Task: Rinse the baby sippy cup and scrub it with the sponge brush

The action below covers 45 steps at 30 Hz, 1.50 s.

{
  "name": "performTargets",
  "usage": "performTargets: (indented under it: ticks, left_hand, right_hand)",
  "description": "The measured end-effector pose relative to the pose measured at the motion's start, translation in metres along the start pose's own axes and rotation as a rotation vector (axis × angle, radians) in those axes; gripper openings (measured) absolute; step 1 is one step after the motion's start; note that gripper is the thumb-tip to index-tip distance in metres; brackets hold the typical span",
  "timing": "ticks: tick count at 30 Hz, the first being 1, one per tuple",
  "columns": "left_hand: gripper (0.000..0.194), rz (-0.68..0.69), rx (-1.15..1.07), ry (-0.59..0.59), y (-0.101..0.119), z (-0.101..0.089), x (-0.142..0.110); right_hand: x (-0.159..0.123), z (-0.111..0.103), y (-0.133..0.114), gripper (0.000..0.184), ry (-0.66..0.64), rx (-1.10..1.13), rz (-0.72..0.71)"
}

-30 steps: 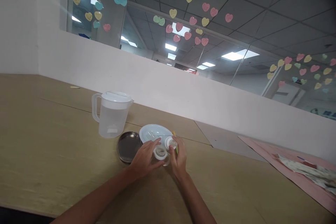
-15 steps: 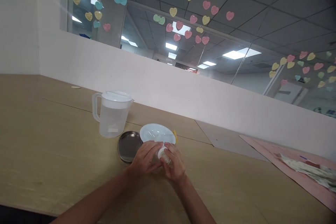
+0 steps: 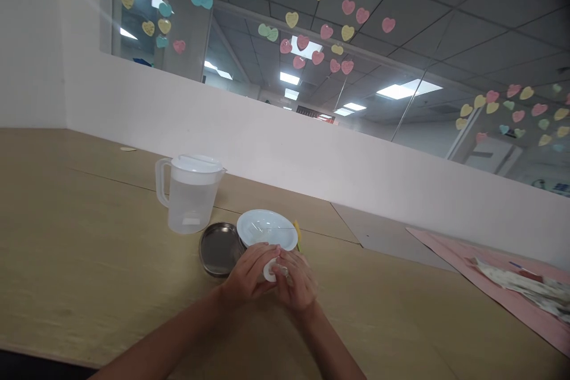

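Note:
My left hand [image 3: 247, 272] and my right hand [image 3: 297, 280] come together in front of the bowl, both closed around a small clear container with a white round top [image 3: 268, 270]. Fingers cover most of it, so its exact kind is hidden. Just behind them sits a pale blue-white bowl [image 3: 249, 225], with something clear and shiny inside. To the left of my left hand lies a shallow steel dish [image 3: 219, 250]. A slim yellow and green item [image 3: 298, 233] shows at the bowl's right edge, mostly hidden.
A lidded translucent jug [image 3: 191, 199] with liquid in it stands behind the dish. The wooden table [image 3: 111, 249] meets a low white wall [image 3: 267, 136] under windows with heart-shaped notes. At right, cloth and a pen lie on a pink sheet [image 3: 490, 285].
The white top has shifted slightly left and down between my hands and is turned differently. My fingers now cover more of the clear container. The dishes and jug stay put.

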<state>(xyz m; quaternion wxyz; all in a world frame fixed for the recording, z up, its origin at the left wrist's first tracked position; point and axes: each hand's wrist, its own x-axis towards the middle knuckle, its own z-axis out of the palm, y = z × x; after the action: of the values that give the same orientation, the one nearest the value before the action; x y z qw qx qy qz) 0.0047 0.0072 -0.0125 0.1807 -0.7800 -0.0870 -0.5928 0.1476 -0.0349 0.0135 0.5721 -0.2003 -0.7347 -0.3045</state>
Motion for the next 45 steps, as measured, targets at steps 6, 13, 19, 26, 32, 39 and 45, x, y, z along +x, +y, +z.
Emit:
performTargets:
  ticks: [6, 13, 19, 26, 32, 39, 45]
  left_hand:
    - [0.053, 0.008, 0.015, -0.055, 0.002, -0.001, 0.002]
    - [0.05, -0.099, 0.092, 0.006, -0.009, -0.011, 0.002]
    - [0.044, -0.627, 0.382, 0.027, -0.028, -0.015, -0.001]
    - [0.039, -0.793, 0.4, -0.167, -0.048, -0.012, -0.008]
    - [0.03, -0.844, 0.329, -0.351, -0.047, -0.008, -0.012]
    - [0.027, -0.811, 0.313, -0.38, -0.039, -0.009, -0.006]
    - [0.028, -0.795, 0.346, -0.401, -0.04, -0.008, -0.011]
  right_hand:
    - [-0.014, 0.0, 0.002, 0.016, 0.009, 0.093, 0.175]
    - [-0.014, 0.005, 0.005, 0.033, 0.423, 0.277, 0.752]
    - [-0.014, 0.01, 0.036, 0.036, 0.248, 0.239, 1.079]
    - [-0.04, 0.023, 0.057, 0.026, 0.031, 0.256, 1.166]
    - [-0.051, 0.025, 0.063, 0.026, -0.008, 0.294, 1.084]
    - [-0.052, 0.025, 0.063, 0.029, -0.042, 0.371, 1.047]
    - [-0.047, 0.023, 0.058, 0.038, -0.099, 0.372, 1.114]
